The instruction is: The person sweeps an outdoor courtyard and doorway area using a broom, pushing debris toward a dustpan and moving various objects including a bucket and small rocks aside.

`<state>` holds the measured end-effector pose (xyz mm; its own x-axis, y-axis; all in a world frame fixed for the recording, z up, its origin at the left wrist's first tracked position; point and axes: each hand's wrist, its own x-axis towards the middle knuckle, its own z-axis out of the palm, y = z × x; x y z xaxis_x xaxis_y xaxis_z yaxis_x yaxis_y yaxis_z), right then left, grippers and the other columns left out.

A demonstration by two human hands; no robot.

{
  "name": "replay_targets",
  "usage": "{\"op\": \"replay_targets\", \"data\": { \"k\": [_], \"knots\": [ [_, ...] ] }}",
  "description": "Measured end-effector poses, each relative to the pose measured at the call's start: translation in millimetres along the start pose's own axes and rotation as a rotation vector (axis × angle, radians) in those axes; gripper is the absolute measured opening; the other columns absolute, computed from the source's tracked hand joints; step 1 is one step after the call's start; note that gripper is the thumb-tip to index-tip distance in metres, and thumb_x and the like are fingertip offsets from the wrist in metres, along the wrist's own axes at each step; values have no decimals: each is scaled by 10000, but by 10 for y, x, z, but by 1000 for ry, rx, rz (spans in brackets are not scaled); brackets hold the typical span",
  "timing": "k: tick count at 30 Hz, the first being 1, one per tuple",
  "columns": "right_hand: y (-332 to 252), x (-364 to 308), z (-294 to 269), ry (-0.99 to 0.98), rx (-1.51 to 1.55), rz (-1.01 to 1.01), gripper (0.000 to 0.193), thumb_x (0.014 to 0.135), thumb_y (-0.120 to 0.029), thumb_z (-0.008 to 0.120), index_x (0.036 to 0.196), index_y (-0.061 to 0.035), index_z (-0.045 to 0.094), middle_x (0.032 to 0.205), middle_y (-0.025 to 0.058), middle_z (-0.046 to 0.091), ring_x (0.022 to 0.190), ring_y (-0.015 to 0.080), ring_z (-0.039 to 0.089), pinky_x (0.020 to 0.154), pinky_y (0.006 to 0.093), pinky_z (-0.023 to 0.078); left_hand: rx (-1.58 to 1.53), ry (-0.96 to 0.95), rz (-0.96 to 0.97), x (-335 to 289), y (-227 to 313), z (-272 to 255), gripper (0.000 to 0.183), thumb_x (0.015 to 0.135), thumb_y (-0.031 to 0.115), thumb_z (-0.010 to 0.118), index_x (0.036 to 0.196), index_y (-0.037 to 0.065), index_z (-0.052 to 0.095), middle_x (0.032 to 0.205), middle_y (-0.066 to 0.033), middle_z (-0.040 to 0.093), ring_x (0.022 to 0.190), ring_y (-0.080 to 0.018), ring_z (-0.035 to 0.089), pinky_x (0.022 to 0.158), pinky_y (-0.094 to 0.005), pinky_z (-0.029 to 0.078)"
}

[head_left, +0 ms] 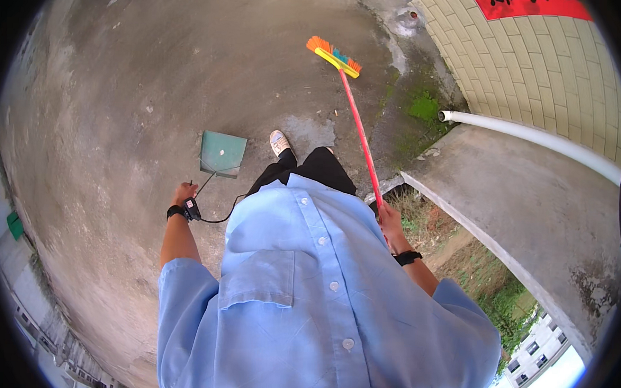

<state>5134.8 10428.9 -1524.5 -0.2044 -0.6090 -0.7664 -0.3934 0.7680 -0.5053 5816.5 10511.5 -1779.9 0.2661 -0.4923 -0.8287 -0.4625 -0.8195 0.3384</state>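
Note:
My right hand [390,223] is closed around the red handle of a broom [358,127]. The broom reaches forward from my right side; its yellow head with orange and teal bristles is at the far end, over the concrete. On the left, my left hand [185,193] is closed on the thin dark handle of a green dustpan [223,152]. The pan is in front of that hand, with a small pale bit in it. A black device with a cable is strapped at my left wrist, and a dark band circles my right wrist.
A concrete ledge [526,182] runs along the right, with weeds beside it. Above it, a white pipe [535,138] crosses the foot of a tiled wall [531,58]. Green moss [423,105] grows near the pipe's end. My shoe [279,143] stands right of the dustpan.

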Motion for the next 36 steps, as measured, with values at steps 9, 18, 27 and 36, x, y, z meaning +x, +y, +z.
{"op": "replay_targets", "data": {
  "k": [9,18,27,36],
  "knots": [
    [-1411,672,-8,-5,-879,-630,345,966,-276,485,1272,-134,558,871,267,631,831,460,608,697,511,492,-157,73,-74,-410,-530,114,321,750,322,641,800,6,676,735,-139,690,689,-246,675,622,-366,512],
    [-2883,1522,2063,-314,-1301,-755,341,965,-296,463,1279,-201,554,1051,211,652,979,397,619,810,510,489,-128,217,-65,-1123,-630,313,352,780,361,666,924,39,669,869,-213,683,870,-367,663,744,-424,506],
    [-2770,1946,2440,-332,-1514,-791,252,965,-295,440,1137,-154,558,1022,181,655,998,396,605,821,516,475,-280,146,-108,-1387,-1036,814,392,795,342,660,977,-4,642,910,-228,674,899,-364,652,790,-419,495],
    [-1925,1068,-1130,-19,-1655,-611,348,959,-338,467,981,-41,647,844,261,635,829,460,604,692,531,463,-371,244,-218,-2159,-1696,1664,419,762,314,658,1018,-18,652,981,-243,671,951,-363,654,826,-429,502]
  ]
}}
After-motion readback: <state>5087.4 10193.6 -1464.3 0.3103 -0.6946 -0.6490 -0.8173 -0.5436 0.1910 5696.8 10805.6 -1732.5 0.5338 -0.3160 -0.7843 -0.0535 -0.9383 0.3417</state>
